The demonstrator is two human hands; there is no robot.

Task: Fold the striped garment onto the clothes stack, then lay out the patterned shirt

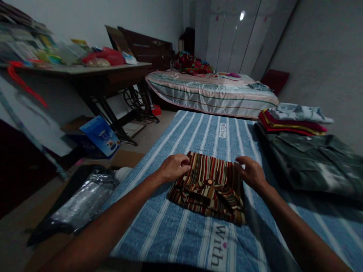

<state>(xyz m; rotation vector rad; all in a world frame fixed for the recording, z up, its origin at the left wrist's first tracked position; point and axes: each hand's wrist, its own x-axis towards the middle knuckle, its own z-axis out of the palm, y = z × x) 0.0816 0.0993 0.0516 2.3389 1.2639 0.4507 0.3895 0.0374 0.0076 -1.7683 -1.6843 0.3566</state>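
Note:
A folded shirt (214, 166) with brown, red and cream stripes lies on the blue striped cloth (176, 147) in front of me. A round button shows near its middle, and its near part is bunched in loose folds. My left hand (176, 167) is at the shirt's far left corner, with bent fingers and thumb closed at the edge. At the far right corner, my right hand (252, 172) has its fingers curled in on the fabric edge. The fingertips of both hands are partly hard to make out.
Folded clothes (295, 121) and a dark green jacket (320, 158) are stacked at the right. A bed (212, 94) stands beyond. At the left are a cluttered sewing table (113, 70), a blue box (100, 136) and a plastic-wrapped package (85, 196) on the floor.

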